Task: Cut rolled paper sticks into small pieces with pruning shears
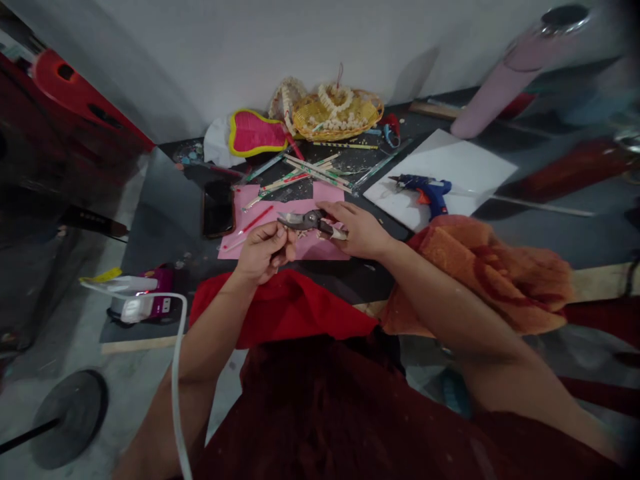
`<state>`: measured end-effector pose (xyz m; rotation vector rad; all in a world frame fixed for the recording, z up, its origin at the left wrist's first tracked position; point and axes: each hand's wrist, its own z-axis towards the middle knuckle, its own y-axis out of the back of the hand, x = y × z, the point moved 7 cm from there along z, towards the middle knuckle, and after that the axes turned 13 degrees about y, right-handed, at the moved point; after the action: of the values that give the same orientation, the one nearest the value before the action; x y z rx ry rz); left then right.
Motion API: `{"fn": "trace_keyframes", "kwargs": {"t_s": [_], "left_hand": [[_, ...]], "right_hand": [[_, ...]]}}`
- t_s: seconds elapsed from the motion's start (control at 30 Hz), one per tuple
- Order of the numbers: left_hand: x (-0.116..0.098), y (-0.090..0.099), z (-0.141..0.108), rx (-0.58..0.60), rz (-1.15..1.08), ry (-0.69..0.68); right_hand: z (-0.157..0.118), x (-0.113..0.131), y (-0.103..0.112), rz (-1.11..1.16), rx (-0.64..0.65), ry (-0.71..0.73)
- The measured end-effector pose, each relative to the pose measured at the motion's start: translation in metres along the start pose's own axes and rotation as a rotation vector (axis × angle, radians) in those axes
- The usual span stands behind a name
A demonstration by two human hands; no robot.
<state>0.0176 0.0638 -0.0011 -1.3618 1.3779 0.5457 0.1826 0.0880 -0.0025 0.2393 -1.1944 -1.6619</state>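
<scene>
The left hand (266, 252) has thumb and forefinger pinched together at the tip of the shears (313, 219); whether a small piece sits between them is too small to tell. The right hand (361, 230) is clamped around the shears' handles. The shears are held just above the pink sheet (323, 251), blades pointing left: dark, short, metallic, curved, with a round pivot and a pale patch near the handle end.

The sheet's near edge lies close to the red cloth (285, 310) under the forearms. A phone (219, 210) borders the sheet's left side, and dark tabletop (159, 233) shows from there to the table's left edge. Crossed sticks (320, 172) crowd the far side, before a woven basket (345, 135). Right of the right hand, a narrow dark strip separates sheet from white board (443, 153), which bears a blue glue gun (434, 190); an orange towel (493, 273) bunches beside the right forearm.
</scene>
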Motion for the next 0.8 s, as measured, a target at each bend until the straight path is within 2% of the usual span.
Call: {"fn": "trace_keyframes", "kwargs": {"t_s": [0.1,0.2,0.3,0.5,0.6,0.8], "left_hand": [[-0.004,0.002,-0.001,0.055,-0.079,-0.014],[-0.006,0.007,0.002,0.010,-0.142,-0.016],[-0.005,0.008,0.004,-0.018,-0.131,0.009],[-0.004,0.005,0.003,-0.022,0.008,-0.040],[-0.008,0.005,0.001,-0.095,0.236,-0.158],[-0.010,-0.008,-0.006,-0.267,1.000,-0.390]], "right_hand": [[-0.001,-0.001,0.000,0.029,-0.023,0.013],[-0.003,-0.012,0.003,-0.027,-0.093,-0.098],[-0.005,-0.024,0.003,-0.075,-0.107,-0.232],[-0.008,-0.033,-0.002,-0.186,0.013,-0.386],[-0.008,-0.036,-0.006,-0.253,0.075,-0.414],[-0.007,-0.045,-0.011,-0.436,0.105,-0.437]]}}
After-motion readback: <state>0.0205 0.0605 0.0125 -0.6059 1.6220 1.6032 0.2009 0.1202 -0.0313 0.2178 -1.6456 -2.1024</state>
